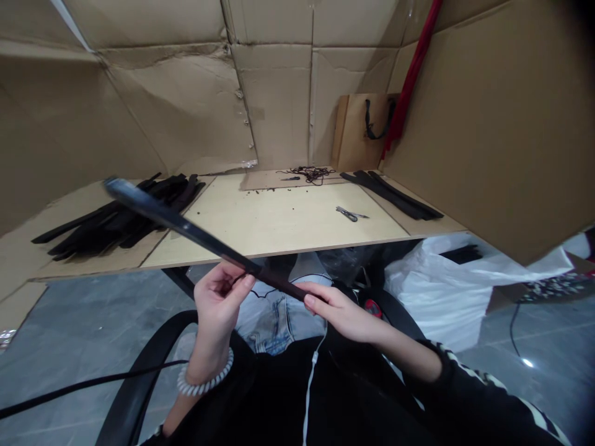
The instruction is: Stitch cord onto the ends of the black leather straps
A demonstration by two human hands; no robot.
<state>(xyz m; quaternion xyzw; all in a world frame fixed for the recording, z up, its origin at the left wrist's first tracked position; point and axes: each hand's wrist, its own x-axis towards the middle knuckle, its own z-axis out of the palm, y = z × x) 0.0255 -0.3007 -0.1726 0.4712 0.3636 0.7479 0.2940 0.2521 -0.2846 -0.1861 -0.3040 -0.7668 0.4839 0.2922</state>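
Note:
A long dark rod (186,228) is held slanting across the view over my lap, its blurred far end up at the left and its brown-black end at the right. My left hand (222,294) is closed on its middle, thumb and fingers pinched near the underside. Around the lower right end, the fingers of my right hand (337,311) are closed. A thin dark thread (264,295) hangs between the hands below the rod.
On the table (260,235) lie a heap of black strips (106,226) at left, more black strips (395,197) at right, small snips (349,214) and tangled dark cord (316,174). A paper bag (360,136) stands behind. White plastic (427,291) hangs at right.

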